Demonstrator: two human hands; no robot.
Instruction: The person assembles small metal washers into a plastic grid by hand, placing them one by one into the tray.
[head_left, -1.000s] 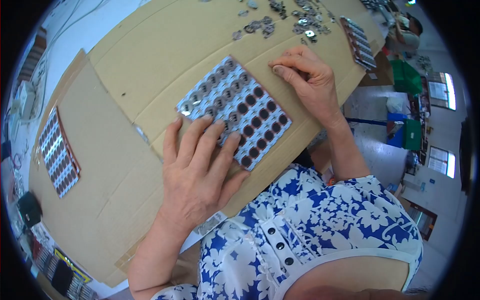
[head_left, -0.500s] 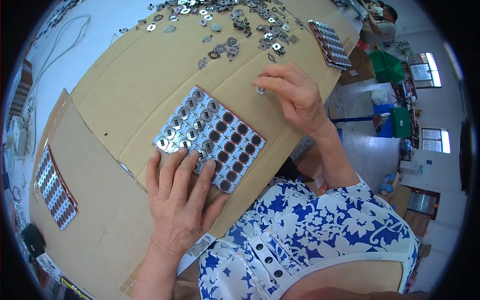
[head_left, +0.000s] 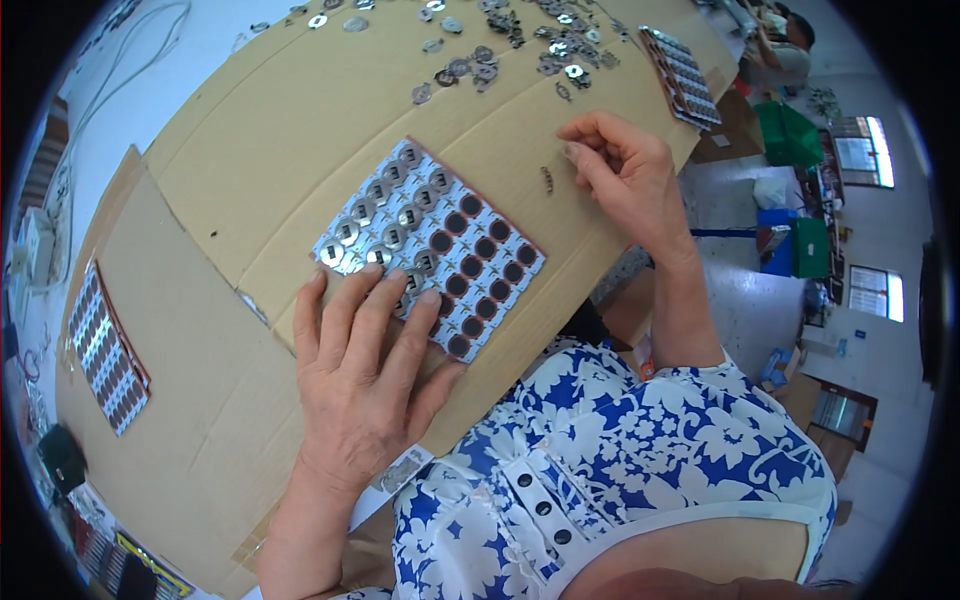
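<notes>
1. Fingers (head_left: 372, 325) of the left hand (head_left: 360, 400) lie spread over the near-left edge of the panel, their tips resting on it; the thumb sits off beside its near corner.
2. The panel (head_left: 486, 247), blue-and-white with dark round spots, lies flat on the cardboard-covered desk (head_left: 210, 400); silver discs (head_left: 409, 216) cover the rows toward its left. It looks light and fairly stiff; its reddish edges would make the safest hold, clear of the discs.
3. The right hand (head_left: 632, 180) is beyond the panel's right edge, thumb and index tips close together; whether they pinch anything, I cannot tell. Just beside them, apart, shows a small narrow piece (head_left: 547, 180).
4. Loose discs (head_left: 485, 72) are scattered farther off: likely thin, hard and slick, best pinched by the rim.
5. Another panel (head_left: 105, 345) lies far left; stacked panels (head_left: 680, 75) sit far right.
</notes>
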